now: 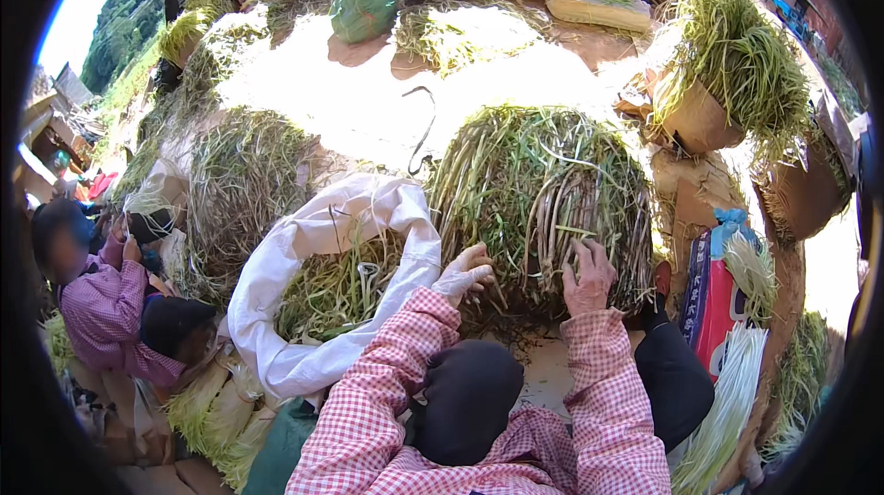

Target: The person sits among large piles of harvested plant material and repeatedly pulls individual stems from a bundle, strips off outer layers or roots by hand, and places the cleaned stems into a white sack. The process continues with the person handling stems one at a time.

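A large heap of long green and brown plant stalks (545, 198) lies right before me. My left hand (467, 274) is at the heap's lower left edge, fingers bent; whether it grips any stalk cannot be told. Against the front of the heap, at some brownish stalks, rests my right hand (588, 275), its fingers slightly spread. To the left of my left hand stands a white woven sack (259, 308) with its rim rolled down, and loose green leaves and stalks (324, 288) lie inside it.
At the far left a person (117, 308) in a checked top sits by another stalk heap (242, 198). Pale bundled stalks (725, 405) lie at the right, beside a red and blue bag (711, 308). A full basket (701, 115) stands upper right, a green bag (366, 8) farther back.
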Motion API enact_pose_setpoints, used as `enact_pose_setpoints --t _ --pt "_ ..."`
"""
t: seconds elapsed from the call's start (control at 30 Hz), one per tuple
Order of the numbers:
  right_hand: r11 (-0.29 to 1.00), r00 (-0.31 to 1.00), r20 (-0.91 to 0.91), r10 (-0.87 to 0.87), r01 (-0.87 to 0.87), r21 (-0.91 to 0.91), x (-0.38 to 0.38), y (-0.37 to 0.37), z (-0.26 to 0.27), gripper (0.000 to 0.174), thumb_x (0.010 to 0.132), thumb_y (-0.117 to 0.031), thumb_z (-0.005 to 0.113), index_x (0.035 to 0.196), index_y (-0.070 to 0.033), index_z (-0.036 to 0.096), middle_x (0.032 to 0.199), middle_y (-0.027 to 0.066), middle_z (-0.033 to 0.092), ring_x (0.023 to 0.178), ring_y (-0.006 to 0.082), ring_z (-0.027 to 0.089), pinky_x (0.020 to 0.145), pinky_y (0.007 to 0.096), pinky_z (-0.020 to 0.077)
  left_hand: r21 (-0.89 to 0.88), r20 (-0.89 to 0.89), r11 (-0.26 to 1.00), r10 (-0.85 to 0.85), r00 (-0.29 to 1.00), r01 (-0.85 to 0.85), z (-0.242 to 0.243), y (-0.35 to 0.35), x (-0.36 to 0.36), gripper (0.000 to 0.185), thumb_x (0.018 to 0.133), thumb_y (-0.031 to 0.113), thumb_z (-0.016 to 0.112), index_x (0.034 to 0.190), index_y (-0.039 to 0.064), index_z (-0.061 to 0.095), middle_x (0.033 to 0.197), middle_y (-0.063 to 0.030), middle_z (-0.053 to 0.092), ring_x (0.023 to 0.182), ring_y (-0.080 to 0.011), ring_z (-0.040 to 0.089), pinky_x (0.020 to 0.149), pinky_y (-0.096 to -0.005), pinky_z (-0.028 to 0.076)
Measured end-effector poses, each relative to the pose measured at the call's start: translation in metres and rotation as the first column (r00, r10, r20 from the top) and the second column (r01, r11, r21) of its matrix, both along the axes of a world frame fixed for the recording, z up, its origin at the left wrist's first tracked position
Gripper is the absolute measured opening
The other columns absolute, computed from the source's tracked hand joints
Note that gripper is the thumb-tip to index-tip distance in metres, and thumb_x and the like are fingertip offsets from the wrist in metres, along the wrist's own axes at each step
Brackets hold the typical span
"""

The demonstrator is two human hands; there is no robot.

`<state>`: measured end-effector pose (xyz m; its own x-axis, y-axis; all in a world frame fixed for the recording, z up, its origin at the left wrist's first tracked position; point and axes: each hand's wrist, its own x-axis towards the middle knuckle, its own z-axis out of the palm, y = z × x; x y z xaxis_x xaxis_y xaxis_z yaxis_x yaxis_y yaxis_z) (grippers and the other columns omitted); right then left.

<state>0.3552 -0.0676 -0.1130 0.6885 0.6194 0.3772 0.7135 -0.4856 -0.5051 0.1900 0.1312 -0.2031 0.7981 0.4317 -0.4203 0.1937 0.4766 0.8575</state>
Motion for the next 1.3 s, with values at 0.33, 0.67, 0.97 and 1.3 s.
enact_pose_setpoints --t 0.33,0.67,0.97,1.3 --pt "0.991 0.985 0.113 -0.129 0.131 -0.010 0.065 -0.016 -0.098 0.048 0.086 -0.018 0.053 0.133 -0.010 0.049 0.133 0.0175 0.044 0.125 0.0377 0.040 0.102 0.0483 0.0312 0.233 -0.117 0.879 0.449 0.886 -0.415 -0.111 0.119 0.022 0.046 0.090 0.023 0.063 0.128 0.001 0.050 0.120 -0.0157 0.059 0.110 -0.0240 0.058 0.093 -0.0342 0.047" --pt "0.985 0.975 0.148 -0.166 0.172 -0.027 0.063 -0.014 -0.105 0.045 0.092 -0.022 0.046 0.134 -0.007 0.049 0.133 0.0179 0.044 0.127 0.0356 0.039 0.104 0.0463 0.0295 0.341 -0.412 0.933 0.256 0.875 -0.113 -0.108 0.132 0.064 0.056 0.080 0.049 0.069 0.112 0.003 0.063 0.091 -0.0072 0.068 0.087 -0.0161 0.061 0.081 -0.0296 0.048" --pt "0.961 0.987 -0.142 0.080 -0.038 0.275 -0.002 0.048 -0.023 0.037 0.085 0.002 0.051 0.122 0.003 0.052 0.125 0.0186 0.047 0.118 0.0346 0.049 0.100 0.0397 0.0418 0.033 -0.087 0.919 0.394 0.915 -0.392 -0.106 0.086 0.066 0.062 0.082 0.018 0.074 0.133 0.006 0.042 0.116 -0.0091 0.060 0.106 -0.0205 0.056 0.088 -0.0329 0.048" --pt "0.983 0.588 -0.800 0.123 -0.180 0.019 -0.039 0.160 -0.088 0.108 0.072 -0.060 0.068 0.146 -0.002 0.015 0.143 0.0293 0.026 0.134 0.0435 0.025 0.109 0.0486 0.0257 -0.355 -0.014 0.876 0.344 0.939 -0.327 -0.067 0.071 0.035 0.043 0.082 0.013 0.070 0.121 0.003 0.056 0.107 -0.0075 0.065 0.092 -0.0192 0.064 0.084 -0.0329 0.052"
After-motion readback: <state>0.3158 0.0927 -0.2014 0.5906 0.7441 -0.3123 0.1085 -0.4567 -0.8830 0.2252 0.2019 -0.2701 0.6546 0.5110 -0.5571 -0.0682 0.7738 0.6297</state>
